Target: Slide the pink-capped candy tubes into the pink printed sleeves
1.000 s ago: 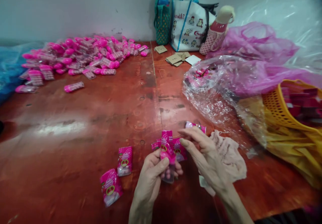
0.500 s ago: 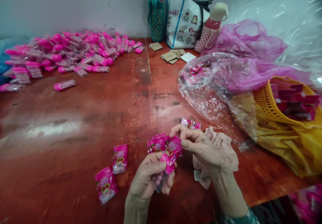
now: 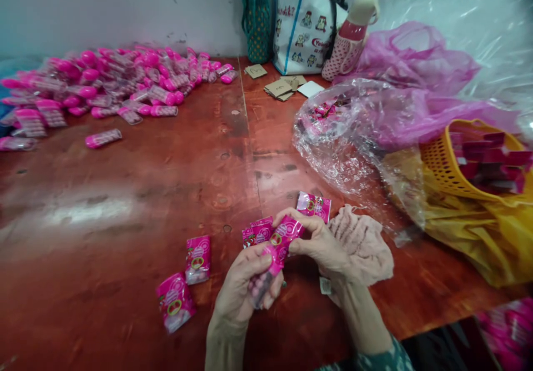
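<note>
My left hand [image 3: 237,279] grips a clear tube [image 3: 259,290] of small pink balls, its pink cap end pointing up and away. Over that end sits a pink printed packet [image 3: 287,230], which the thumb and fingers of my right hand [image 3: 322,244] pinch along its side. I cannot tell how far the tube reaches into the packet. Just behind my hands lie a few similar packets [image 3: 255,233], partly hidden. Another packet [image 3: 314,205] rests beyond my right fingers. To the left lie two filled packets [image 3: 199,260] [image 3: 175,301], pale balls showing at their bottoms.
A heap of pink-capped tubes [image 3: 137,82] covers the back left. A crumpled pink cloth [image 3: 362,243] lies beside my right wrist. Clear plastic film [image 3: 333,154] and a yellow basket [image 3: 441,163] of pink pieces occupy the right. Cardboard pieces [image 3: 278,89], a bag [image 3: 303,26] and bottles stand behind.
My right hand has shifted its grip lower along the packet's right side, and the packet now lies straighter in line with the tube. The view has tilted slightly.
</note>
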`<state>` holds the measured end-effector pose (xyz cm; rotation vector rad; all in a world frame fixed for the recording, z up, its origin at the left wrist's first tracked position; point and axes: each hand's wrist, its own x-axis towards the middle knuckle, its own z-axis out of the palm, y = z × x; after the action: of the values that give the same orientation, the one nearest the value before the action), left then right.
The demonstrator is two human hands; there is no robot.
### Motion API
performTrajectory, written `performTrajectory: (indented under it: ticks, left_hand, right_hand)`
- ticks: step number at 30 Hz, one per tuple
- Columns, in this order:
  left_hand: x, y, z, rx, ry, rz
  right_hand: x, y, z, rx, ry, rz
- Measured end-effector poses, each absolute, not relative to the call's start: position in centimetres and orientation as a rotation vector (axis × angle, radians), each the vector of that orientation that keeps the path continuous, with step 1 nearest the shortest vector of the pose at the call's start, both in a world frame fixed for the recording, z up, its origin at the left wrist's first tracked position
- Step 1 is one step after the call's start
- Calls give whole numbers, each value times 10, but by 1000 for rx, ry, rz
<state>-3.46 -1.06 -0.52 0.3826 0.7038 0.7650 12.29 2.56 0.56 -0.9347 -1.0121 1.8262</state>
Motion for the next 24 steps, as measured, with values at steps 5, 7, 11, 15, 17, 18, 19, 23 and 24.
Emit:
performTrajectory:
  ticks: [5, 7, 11, 15, 17, 18, 19, 23, 24]
  left_hand:
    - [-31, -9, 1, 409, 840, 796]
    - [-29, -7, 5, 419, 955, 878]
    - [-25, -5, 12, 334, 1114, 1157]
    - [-21, -8, 14, 255, 1078, 1334]
    - [-21, -10, 15, 244, 1038, 1368]
    - [-21, -12, 16, 236, 1026, 1381]
    - [-22, -13, 17, 229, 1016, 1386]
    - [-25, -20, 22, 249, 991, 1364]
    - [-26, -22, 23, 258, 998, 1347]
  right_hand:
    - [117, 27, -6, -949, -847, 1724]
    - [111, 26, -4, -997, -814, 1615]
    - [90, 6, 9, -1253, -887, 1415]
    - [65, -23, 19, -1422, -1105, 1260]
    - [57, -32, 21, -1419, -1195, 1288]
    - [56, -35, 21, -1413, -1219, 1317]
    - [55, -37, 21, -1411, -1235, 1346]
    - [63, -46, 20, -1503, -1323, 1292]
    - [65, -48, 20, -1504, -1360, 1241]
